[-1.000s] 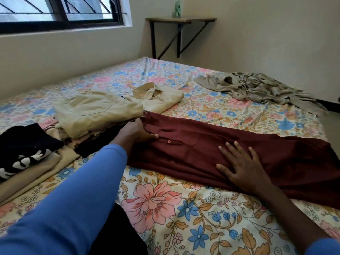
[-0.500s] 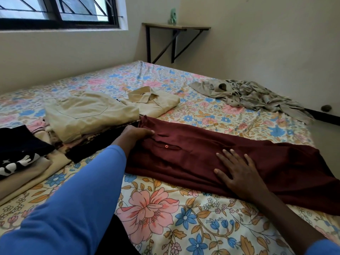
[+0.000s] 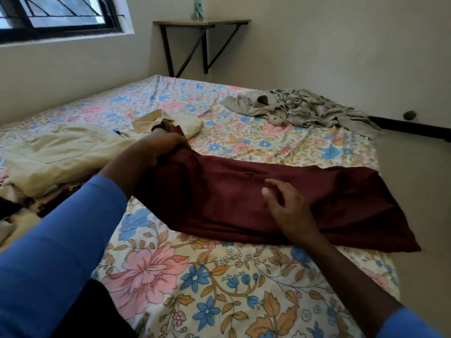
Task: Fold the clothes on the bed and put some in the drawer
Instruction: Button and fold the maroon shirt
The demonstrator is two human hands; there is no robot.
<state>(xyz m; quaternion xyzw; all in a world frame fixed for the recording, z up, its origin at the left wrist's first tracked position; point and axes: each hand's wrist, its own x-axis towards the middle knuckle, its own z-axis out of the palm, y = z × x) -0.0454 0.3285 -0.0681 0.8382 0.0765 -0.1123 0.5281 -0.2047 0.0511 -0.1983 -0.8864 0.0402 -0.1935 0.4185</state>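
A long maroon garment [image 3: 244,198] lies folded lengthwise across the floral bed [image 3: 195,276]. My left hand [image 3: 156,148] grips its left end and holds that end lifted off the sheet. My right hand [image 3: 285,206] rests on the garment's middle with fingers loosely spread. A folded cream garment [image 3: 63,152] tops a stack at the left, and a folded beige collared shirt [image 3: 170,123] lies just behind my left hand. A crumpled grey garment [image 3: 300,108] sits unfolded at the far right of the bed.
More stacked dark and beige clothes [image 3: 14,211] show at the left edge. A wall shelf [image 3: 202,21] with a small green object stands in the far corner. The bed's right edge meets bare floor [image 3: 419,191]. No drawer is in view.
My left hand has closed round the maroon garment's left end and raised it off the bed. My right hand has stayed on the middle, fingers now less flat. The camera swung left.
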